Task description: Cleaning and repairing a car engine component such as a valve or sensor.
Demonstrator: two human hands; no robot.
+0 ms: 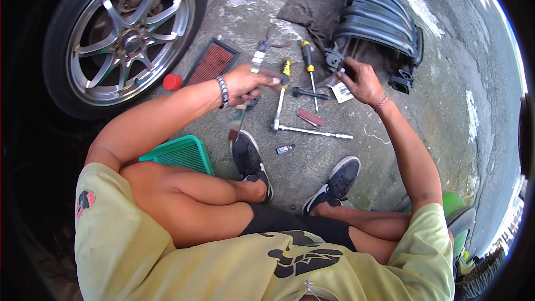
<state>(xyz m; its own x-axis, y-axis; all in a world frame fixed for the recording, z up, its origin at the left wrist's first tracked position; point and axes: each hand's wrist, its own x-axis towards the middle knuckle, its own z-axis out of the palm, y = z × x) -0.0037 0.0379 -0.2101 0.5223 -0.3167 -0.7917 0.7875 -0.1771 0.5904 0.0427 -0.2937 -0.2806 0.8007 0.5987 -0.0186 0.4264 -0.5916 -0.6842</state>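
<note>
Toward the far left corner of the concrete ground (440, 128) stands 1 silver-spoked wheel (132, 43), with 1 red cap (173, 82) and 1 red-brown rectangular filter (209, 64) near it. Toward the near left corner lies 1 green ribbed panel (181, 155).

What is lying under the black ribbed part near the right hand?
A dark cloth lies under the black ribbed part, spreading out to its left. Anything directly beneath is covered, so I cannot tell.

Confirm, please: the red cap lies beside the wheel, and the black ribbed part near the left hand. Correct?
No: the black ribbed part is near the right hand, not the left hand; the head view shows it. The red cap is beside the wheel.
</note>
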